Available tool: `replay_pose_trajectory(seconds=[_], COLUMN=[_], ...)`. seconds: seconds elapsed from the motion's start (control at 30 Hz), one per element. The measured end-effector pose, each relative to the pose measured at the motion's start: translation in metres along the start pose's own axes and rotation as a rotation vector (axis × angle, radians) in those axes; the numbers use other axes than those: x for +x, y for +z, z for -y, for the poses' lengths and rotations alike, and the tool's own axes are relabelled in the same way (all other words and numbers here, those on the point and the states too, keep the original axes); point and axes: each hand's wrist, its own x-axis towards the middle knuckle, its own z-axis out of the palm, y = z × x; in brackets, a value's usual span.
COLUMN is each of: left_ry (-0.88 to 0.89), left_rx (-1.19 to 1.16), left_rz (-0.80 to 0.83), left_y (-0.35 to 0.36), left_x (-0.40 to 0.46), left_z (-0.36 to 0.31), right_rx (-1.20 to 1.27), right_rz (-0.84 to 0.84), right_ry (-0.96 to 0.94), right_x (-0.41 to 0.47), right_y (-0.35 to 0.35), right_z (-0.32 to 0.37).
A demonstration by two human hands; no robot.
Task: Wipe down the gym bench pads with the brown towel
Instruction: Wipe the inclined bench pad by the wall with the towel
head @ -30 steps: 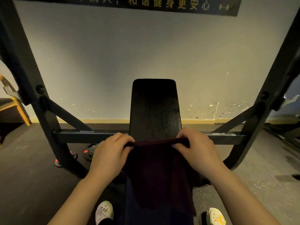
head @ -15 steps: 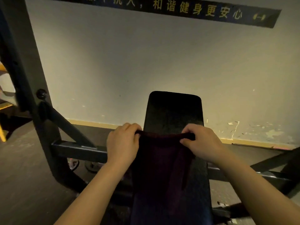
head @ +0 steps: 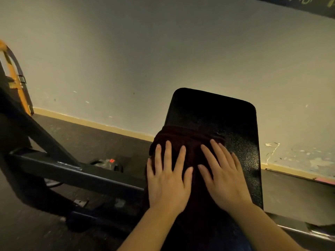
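Head view, looking down: a person's left hand [head: 167,180] and right hand [head: 223,175] lie flat, side by side, on a brown towel [head: 188,140] spread over a black bench pad [head: 241,142]. Fingers of both hands are straight and spread, pressing on the cloth rather than gripping it; neither hand's grip is closed on anything. The towel covers the left and middle of the pad, its far edge bunched just beyond the fingertips, while the pad's far end and right strip stay bare, showing a pebbled surface. Left of the pad, a dark steel frame [head: 76,173] runs crosswise with a diagonal brace rising toward the left edge. A small object with a red mark [head: 108,162] lies on the dark floor [head: 87,134] beyond the frame, too dim to tell what it is. Behind the pad stands a pale, scuffed wall [head: 163,57] with a tan baseboard [head: 94,122].
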Motion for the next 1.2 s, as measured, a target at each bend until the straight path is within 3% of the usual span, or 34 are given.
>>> replay_pose_trajectory(seconds=[0.23,0.5,0.67,1.2], left_ry=[0.072,0.156,0.173,0.168], left_rx=[-0.031,-0.04,-0.05,-0.052], left_rz=[0.03,0.098,0.053,0.022], left_y=[-0.005,-0.013,-0.01,-0.001], left_x=[0.048,0.137,0.175,0.058], left_z=[0.007,0.004,-0.002,0.019], right_rx=[0.267,0.128,0.042,-0.006], right_rz=[-0.257,-0.308,-0.344,-0.287], right_ry=[0.111,0.06,0.045,0.076], right_x=[-0.002,0.005,0.012,0.006], right_y=[0.016,0.029,0.033,0.025], right_z=[-0.003,-0.007,-0.009,-0.008])
